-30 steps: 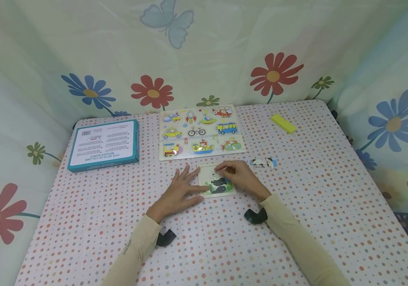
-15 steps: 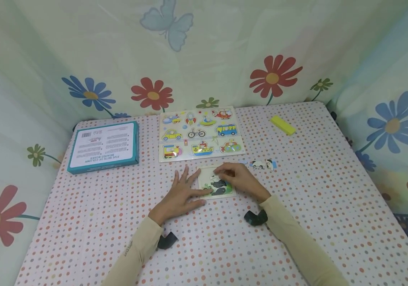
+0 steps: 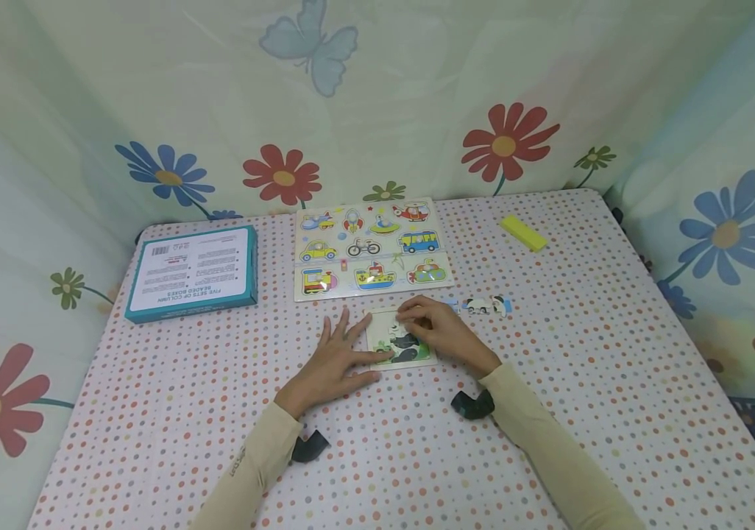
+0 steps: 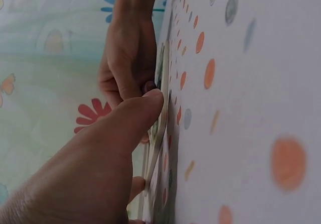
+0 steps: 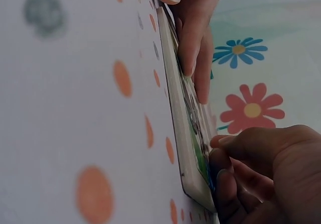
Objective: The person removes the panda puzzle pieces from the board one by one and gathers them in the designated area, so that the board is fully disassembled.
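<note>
Panda board [image 3: 380, 324] lies flat on the dotted tablecloth [image 3: 377, 456], directly in front of the person, between the two hands. Its sides run nearly square to the table; the green-printed edge faces the person, the bare pale part lies toward the far left corner. Outline close to square, seen foreshortened, so I cannot name a long axis. Loose panda pieces [image 3: 487, 306] sit just right of the board in a row whose length runs left to right; the row's near end is partly covered by the right hand [image 3: 447, 331].

Left hand [image 3: 331, 368]: fingers extended and spread, one laid across the board's lower left, another touching near its upper left corner. Right hand: fingers bent, tips together over the board's right half; I cannot tell whether a piece is pinched between them.

Differences by view: the right wrist camera gives the board side-on, showing the thickness of its pale frame and the right fingertips at its surface. The left wrist camera shows the left thumb overlapping the board's edge. Only the head view takes in the vehicle puzzle [image 3: 371, 248] beyond, the teal box [image 3: 193, 272] at left and the yellow block [image 3: 524, 232] at far right.
</note>
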{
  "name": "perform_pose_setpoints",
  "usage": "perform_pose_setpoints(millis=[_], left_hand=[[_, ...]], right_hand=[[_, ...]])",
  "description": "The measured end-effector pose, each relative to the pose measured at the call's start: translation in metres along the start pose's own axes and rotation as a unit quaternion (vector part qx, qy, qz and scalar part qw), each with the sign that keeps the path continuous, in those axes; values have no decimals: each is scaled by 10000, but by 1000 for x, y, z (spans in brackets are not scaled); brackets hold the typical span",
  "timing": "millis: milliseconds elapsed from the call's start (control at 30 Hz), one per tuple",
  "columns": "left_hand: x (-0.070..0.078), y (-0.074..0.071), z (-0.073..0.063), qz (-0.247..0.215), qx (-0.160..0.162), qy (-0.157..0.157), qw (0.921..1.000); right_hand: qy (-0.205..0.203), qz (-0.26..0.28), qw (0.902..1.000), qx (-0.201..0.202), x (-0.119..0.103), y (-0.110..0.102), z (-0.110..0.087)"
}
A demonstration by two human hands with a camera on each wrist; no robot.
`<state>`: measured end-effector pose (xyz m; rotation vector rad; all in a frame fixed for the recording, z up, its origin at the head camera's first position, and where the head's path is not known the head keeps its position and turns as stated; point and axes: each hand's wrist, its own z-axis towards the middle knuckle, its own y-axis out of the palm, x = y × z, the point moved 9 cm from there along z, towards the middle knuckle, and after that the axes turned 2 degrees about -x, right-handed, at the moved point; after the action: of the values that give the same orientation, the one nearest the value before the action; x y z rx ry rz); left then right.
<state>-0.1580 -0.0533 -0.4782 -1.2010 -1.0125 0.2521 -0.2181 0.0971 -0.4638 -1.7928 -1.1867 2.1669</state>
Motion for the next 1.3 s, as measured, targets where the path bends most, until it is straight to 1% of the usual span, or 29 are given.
perform_pose_setpoints(millis=[200,433,667,800,1033,1200,1300], left_hand=[[-2,2,0,-3,-12,-37,10000],[-2,2,0,16,-66,-99,9999],[-1,1,-1,6,46,3,10000],[-1,1,-1,13,46,21,10000],[-1,0,0,18,-49,-42,10000],[1,-1,0,47,-5,17,10000],[0,-1,0,54,-15,-7,10000]], right_hand=[[-65,-34,10000,-50,-5,2,-1],[-99,-96,9999,-89,-4,4,-2],[-141,-91,9998,-119,-4,6,-1],[-159,-122,9997,-134,-6,5,-1],[-72,127,9998,-126,-6,1,-2],[-5,152,9998,-122,-1,1,-2],[43,176,9998,-120,1,1,-1]])
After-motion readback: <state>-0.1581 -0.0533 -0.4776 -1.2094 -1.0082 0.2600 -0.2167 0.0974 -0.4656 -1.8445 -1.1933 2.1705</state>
